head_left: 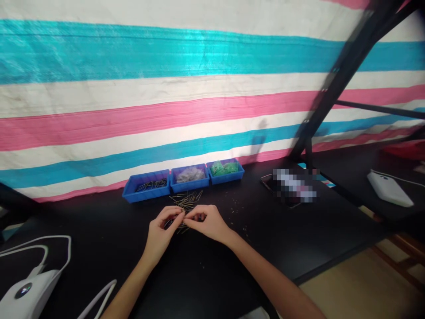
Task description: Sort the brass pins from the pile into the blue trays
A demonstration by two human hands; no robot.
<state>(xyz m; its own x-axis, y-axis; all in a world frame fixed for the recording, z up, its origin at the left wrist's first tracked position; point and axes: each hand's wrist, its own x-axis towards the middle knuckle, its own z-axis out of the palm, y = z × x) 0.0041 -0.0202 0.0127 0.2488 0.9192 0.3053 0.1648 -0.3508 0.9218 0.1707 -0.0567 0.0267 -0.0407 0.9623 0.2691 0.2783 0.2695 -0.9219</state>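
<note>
My left hand [163, 226] and my right hand [207, 221] meet over a loose pile of thin brass-coloured pins [187, 198] on the black table. Thumb and fingers are pinched on both hands, with the fingertips almost touching. Whatever lies between them is too small to make out. Behind the pile stand three blue bins in a row. Dark thin pins lie in the left bin [127, 195], clear plastic bags [191, 174] fill the middle bin [174, 188], and green bags [229, 167] sit in the right bin [227, 178].
A phone [268, 180] lies right of the bins, partly blurred out. White devices with cables rest at the lower left [36, 294] and far right [390, 189]. Tiny scraps [234, 204] dot the table right of my hands. A striped sheet [166, 53] hangs behind; a dark frame post [332, 88] rises at right.
</note>
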